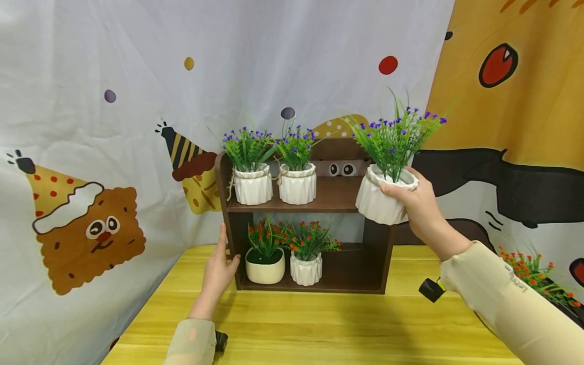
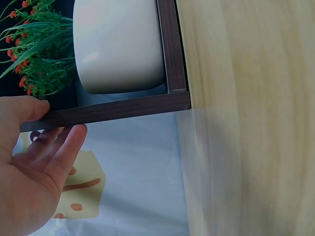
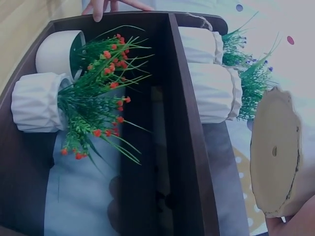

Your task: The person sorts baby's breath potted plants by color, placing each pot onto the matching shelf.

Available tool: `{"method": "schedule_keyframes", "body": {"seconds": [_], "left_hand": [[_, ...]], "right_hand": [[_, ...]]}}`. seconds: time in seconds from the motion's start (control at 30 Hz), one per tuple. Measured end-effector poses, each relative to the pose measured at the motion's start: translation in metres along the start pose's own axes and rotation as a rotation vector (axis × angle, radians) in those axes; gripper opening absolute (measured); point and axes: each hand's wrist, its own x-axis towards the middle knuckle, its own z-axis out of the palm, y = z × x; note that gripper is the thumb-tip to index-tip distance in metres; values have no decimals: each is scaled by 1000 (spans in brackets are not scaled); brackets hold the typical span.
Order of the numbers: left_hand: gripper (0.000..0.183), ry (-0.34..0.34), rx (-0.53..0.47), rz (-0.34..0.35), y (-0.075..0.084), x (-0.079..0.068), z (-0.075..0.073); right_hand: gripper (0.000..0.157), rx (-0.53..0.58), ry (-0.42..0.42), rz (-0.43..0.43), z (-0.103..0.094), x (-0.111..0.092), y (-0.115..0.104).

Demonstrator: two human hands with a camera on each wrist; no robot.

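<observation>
Above the right side of a two-tier dark brown shelf (image 1: 337,195), my right hand (image 1: 422,200) grips the rim of a white pleated pot (image 1: 380,200) with purple-flowered greenery. The pot is tilted; its underside, with a small hole, shows in the right wrist view. My left hand (image 1: 218,274) holds the shelf's left side panel (image 2: 113,109), thumb on the inner side, fingers outside. On the upper tier stand two white purple-flowered pots, the left pot (image 1: 253,186) and another pot (image 1: 298,185). Below are a smooth cream pot (image 1: 265,267) and a white pleated pot (image 1: 306,269), both red-flowered.
The shelf stands on a yellow wood-grain table (image 1: 292,324) against a cartoon-printed curtain (image 1: 137,61). More red-flowered greenery (image 1: 531,268) is at the far right, partly behind my right sleeve. A small black object (image 1: 431,290) hangs below the right sleeve.
</observation>
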Motion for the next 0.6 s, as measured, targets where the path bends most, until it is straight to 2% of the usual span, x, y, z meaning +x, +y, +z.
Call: {"method": "schedule_keyframes", "body": {"seconds": [0.4,0.6], "left_hand": [[101,-5,-5,-6,0,-1,0],[101,2,-6,4,1,0,-1]], "right_hand": [[58,-38,54,56,18,20,-2],[59,-64,81,56,26,28,-1]]}}
